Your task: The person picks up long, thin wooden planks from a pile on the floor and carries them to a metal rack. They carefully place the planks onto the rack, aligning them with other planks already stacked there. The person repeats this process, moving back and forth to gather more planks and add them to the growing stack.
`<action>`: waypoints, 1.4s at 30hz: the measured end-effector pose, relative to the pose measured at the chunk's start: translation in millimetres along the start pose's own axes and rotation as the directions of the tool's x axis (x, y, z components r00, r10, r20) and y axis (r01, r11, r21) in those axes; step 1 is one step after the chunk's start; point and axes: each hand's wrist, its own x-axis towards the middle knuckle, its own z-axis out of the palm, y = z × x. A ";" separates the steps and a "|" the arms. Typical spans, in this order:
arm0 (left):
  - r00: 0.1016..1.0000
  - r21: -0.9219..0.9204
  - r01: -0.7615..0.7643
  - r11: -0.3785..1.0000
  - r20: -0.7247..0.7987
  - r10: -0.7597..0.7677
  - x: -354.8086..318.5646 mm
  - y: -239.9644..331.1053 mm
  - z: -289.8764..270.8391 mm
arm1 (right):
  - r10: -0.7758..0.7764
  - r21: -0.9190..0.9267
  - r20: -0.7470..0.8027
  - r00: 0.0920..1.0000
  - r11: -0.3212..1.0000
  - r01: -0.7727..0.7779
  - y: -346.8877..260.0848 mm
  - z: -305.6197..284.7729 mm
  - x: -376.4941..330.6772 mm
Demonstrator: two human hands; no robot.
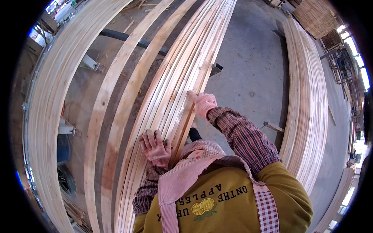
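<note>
Pale wood fills the middle of the room: a pile (190, 58) of long boards lies side by side across a dark bar (115, 35), whose right end pokes out past it. The left grip (156, 148), gloved in pink, rests on top of the pile, fingers spread and clenched on nothing. The right grip (203, 104) touches the pile's right edge, one finger laid on top; whether it is grasping the outer board (206, 75) I cannot tell from here.

It looks partway along to me. Two boards (103, 103) lie nearer the bar's left end, apart from the pile and from each other, while the pile's many boards sit close together. A left stack (58, 77) and a right stack (305, 105) flank all this; which is finished and which untouched, nothing shows.
</note>
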 end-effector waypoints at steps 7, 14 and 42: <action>1.000 -0.010 0.011 1.000 -0.003 -0.011 5.7 -0.6 -9.7 | -0.152 -0.341 -0.128 0.980 0.935 0.101 -14.2 -25.7 -10.9; 1.000 -0.048 -0.007 0.999 0.011 0.007 13.0 -0.9 -13.7 | -0.181 -0.312 -0.212 0.960 0.944 0.109 -29.6 -17.3 1.2; 0.989 0.022 0.065 0.998 0.129 -0.067 -11.9 -5.8 2.6 | -0.202 -0.322 -0.131 0.971 0.935 0.151 -56.1 -46.2 3.9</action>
